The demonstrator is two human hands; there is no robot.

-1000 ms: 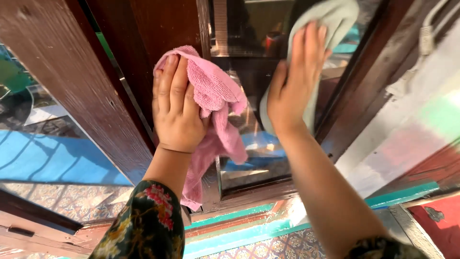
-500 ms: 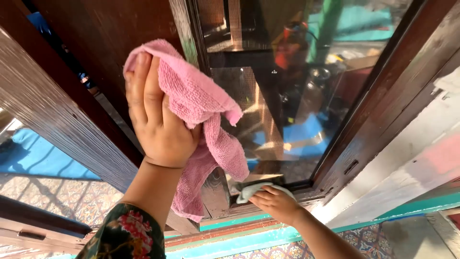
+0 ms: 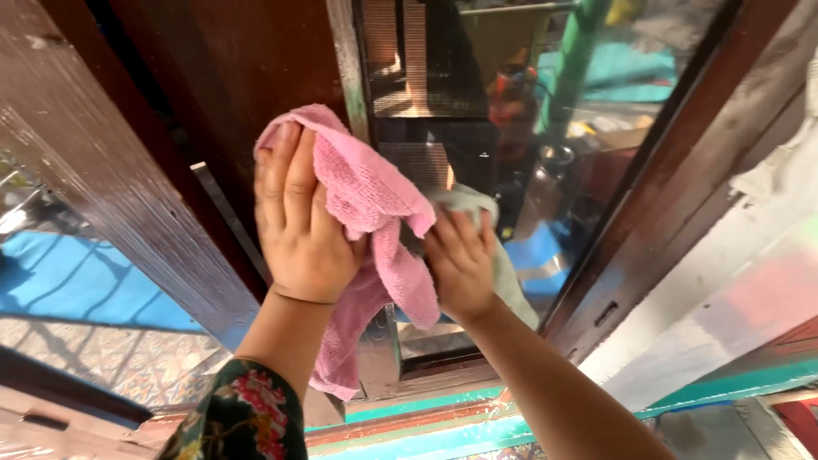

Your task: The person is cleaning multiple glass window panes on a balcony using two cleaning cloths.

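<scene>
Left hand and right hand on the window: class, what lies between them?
In the head view, a hanging fold of the pink cloth lies between the left hand and the right hand, which presses a pale cloth.

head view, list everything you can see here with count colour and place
pink cloth: one, pink terry, pressed on the wooden upright under the left hand, tail hanging down
pale cloth: one, grey-green, against the glass under the right hand
glass pane: one, reflective, centre right
window frame: dark brown wood, around the glass
open shutter: one, dark brown wood, left
sill: teal and reddish painted strips, bottom
patterned floor: tiled, lower left
blue surface: left, beyond the shutter
sleeve: floral, dark, on the left arm
left hand: flat on the pink cloth
right hand: pressing the pale cloth
</scene>
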